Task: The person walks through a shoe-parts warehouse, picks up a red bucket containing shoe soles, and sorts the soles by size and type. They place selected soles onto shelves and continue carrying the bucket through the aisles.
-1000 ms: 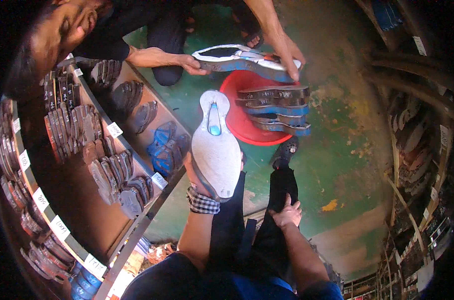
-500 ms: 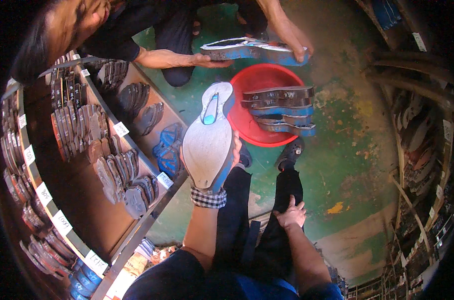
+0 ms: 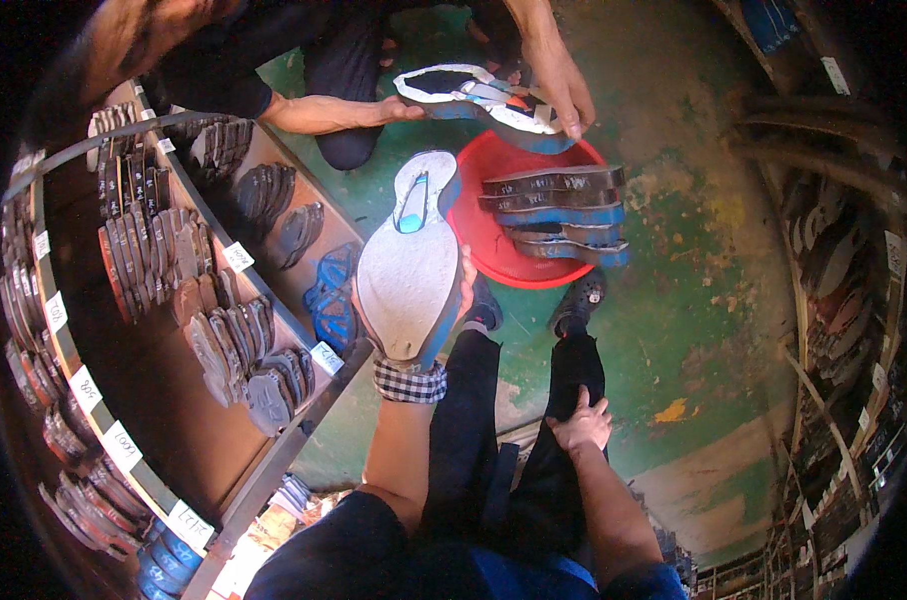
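Observation:
My left hand point(image 3: 467, 284) is wrapped from below round a shoe-sole-shaped piece point(image 3: 406, 290) with a pale grey flat face and blue sides. Its narrower end points away from me and has a long slot with a light blue patch inside. Most of the palm is hidden behind the piece. My right hand point(image 3: 582, 428) lies on my right knee, fingers spread, holding nothing. Across from me, a co-worker's two hands hold another sole-shaped piece point(image 3: 536, 136), white-rimmed and hollowed, with blue-grey sides, over the far edge of a red basin point(image 3: 494, 262).
Several dark and blue sole-shaped pieces point(image 3: 562, 215) are stacked on the basin. At left, a wooden shelf point(image 3: 304, 432) carries rows of such pieces point(image 3: 236, 345) and white labels. A blue openwork item point(image 3: 331, 298) sits near its edge. More loaded racks point(image 3: 829, 270) stand at right.
The co-worker's piece has tilted, so its hollowed upper face shows more, and it has come slightly nearer the basin. My left hand and its piece have shifted slightly left and away.

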Demonstrator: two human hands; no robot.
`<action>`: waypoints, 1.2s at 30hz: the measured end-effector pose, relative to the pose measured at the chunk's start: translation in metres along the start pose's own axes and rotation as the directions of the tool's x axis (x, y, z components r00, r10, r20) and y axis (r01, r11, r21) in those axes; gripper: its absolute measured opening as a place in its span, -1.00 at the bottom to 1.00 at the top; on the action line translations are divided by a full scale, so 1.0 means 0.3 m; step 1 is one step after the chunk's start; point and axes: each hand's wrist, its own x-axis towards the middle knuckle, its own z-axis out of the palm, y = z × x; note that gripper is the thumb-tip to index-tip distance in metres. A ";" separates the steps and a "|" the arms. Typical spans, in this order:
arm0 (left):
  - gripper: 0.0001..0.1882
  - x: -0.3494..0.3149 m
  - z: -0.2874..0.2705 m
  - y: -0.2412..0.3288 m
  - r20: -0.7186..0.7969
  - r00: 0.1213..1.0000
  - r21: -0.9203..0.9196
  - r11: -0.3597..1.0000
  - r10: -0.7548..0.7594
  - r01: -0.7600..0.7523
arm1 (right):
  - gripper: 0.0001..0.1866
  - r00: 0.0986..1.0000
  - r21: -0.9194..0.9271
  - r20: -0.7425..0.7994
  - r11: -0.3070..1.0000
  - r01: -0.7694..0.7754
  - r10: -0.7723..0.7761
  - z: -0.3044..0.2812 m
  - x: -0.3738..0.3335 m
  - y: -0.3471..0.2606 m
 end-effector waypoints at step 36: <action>-0.37 0.283 -0.314 0.116 -0.377 0.898 0.631 0.773 0.227 0.069 | 0.01 1.000 -0.004 0.005 1.000 0.005 -0.005 -0.021 0.019 0.001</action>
